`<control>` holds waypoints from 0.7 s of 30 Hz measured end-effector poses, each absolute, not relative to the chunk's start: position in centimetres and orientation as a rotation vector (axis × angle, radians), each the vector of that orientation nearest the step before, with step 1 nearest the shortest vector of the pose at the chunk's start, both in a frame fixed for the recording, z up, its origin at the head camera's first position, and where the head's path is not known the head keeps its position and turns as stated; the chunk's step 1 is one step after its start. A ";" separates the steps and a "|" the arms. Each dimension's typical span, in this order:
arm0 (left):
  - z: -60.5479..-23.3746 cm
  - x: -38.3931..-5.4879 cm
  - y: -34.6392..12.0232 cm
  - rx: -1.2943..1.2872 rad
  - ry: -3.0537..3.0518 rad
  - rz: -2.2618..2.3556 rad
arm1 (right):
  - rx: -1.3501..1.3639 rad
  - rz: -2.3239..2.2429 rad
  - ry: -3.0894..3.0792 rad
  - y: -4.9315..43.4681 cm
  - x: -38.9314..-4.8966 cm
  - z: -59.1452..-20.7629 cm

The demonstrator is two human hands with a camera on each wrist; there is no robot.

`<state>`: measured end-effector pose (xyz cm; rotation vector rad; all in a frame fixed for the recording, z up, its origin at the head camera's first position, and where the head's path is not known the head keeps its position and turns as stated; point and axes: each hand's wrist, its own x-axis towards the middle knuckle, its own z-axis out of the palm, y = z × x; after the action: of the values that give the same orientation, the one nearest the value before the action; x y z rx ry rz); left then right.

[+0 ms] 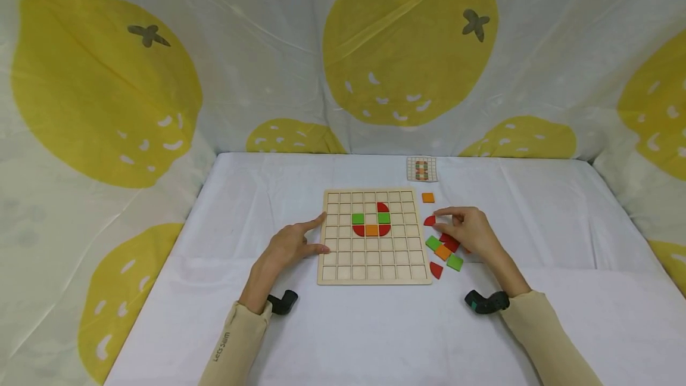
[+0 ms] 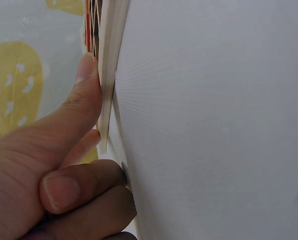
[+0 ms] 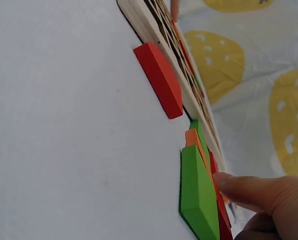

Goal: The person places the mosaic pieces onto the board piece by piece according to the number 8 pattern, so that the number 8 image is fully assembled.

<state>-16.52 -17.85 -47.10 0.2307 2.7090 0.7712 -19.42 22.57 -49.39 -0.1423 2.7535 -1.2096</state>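
Observation:
A wooden grid board (image 1: 375, 273) lies on the white table. Red quarter-circle tiles (image 1: 384, 230), green square tiles (image 1: 358, 218) and an orange square tile (image 1: 371, 230) sit in its cells. My left hand (image 1: 286, 247) touches the board's left edge with thumb and index finger spread apart, its other fingers curled under in the left wrist view. Just past the board's right edge, my right hand (image 1: 471, 232) pinches a red quarter-circle tile (image 1: 429, 220) between thumb and index fingertips. The right wrist view shows the thumb (image 3: 239, 187) close above the loose tiles.
Loose tiles lie right of the board, among them a green square (image 1: 455, 262), an orange square (image 1: 442, 252) and a red quarter circle (image 1: 436, 270). Another orange square (image 1: 427, 198) lies farther back. Behind it is a small pattern card (image 1: 421, 169). A lemon-print cloth (image 1: 268, 76) hangs beyond the table.

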 end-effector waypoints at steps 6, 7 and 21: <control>-47.1 -16.5 -17.9 0.238 2.709 0.766 | -0.167 -1.200 2.759 22.5 -19.4 -49.5; -47.1 -16.6 -17.9 0.237 2.708 0.766 | -0.163 -1.199 2.755 22.5 -19.4 -49.5; -47.1 -16.5 -18.0 0.244 2.709 0.768 | -0.173 -1.254 2.856 20.0 -19.8 -48.6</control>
<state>-16.51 -17.99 -47.11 0.2441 2.7092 0.7680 -19.84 20.01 -48.56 -0.1728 2.8563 -1.2542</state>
